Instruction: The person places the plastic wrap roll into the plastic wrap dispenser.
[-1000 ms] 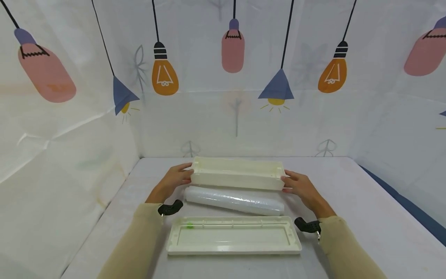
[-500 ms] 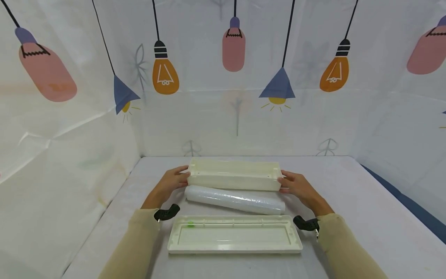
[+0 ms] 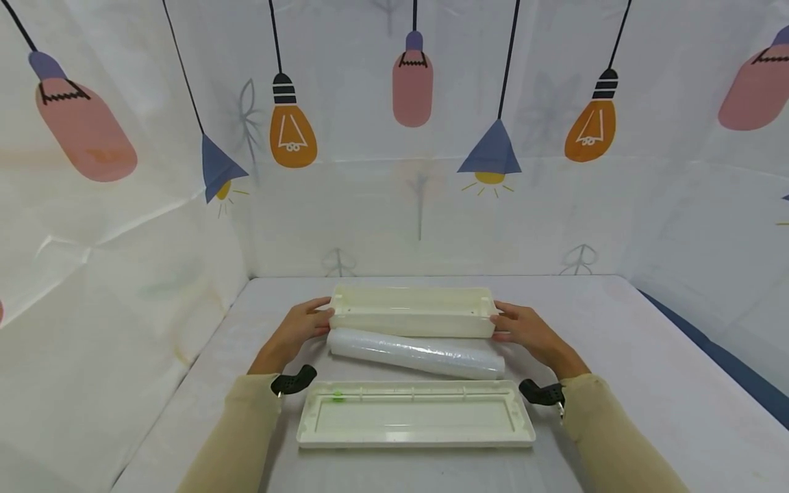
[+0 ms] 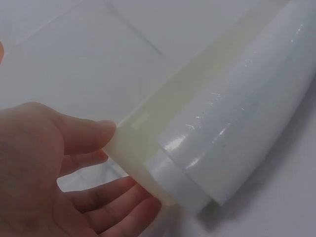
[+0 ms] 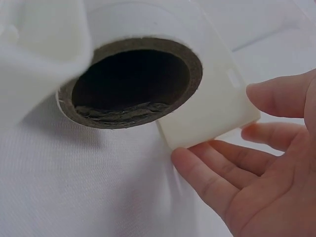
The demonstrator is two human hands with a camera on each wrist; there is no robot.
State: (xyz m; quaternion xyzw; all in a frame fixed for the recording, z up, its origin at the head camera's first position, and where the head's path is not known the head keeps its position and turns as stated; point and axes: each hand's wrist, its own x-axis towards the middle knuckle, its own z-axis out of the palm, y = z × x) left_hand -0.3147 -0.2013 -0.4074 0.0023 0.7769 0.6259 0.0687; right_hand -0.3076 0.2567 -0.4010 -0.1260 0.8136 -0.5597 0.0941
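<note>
Head view: cream box (image 3: 411, 326) at 12 o'clock of shiny roll (image 3: 416, 354), shallow tray (image 3: 413, 419) at 6. Left hand (image 3: 298, 330), 9 o'clock, and right hand (image 3: 529, 331), 3 o'clock, fingers gripping box ends.

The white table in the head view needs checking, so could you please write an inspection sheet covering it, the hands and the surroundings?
Surface: white table.
Job's things: cream box at the back; shiny roll slanting in front of it; shallow cream tray nearest the person, green spot at its far left.
Clutter: nothing seen.
Hands: left hand and right hand hold opposite ends of the box; black device at each wrist.
Cables: nothing seen; lamp cords are only printed.
Surroundings: pale backdrop with printed lamps, blue strip at right.
</note>
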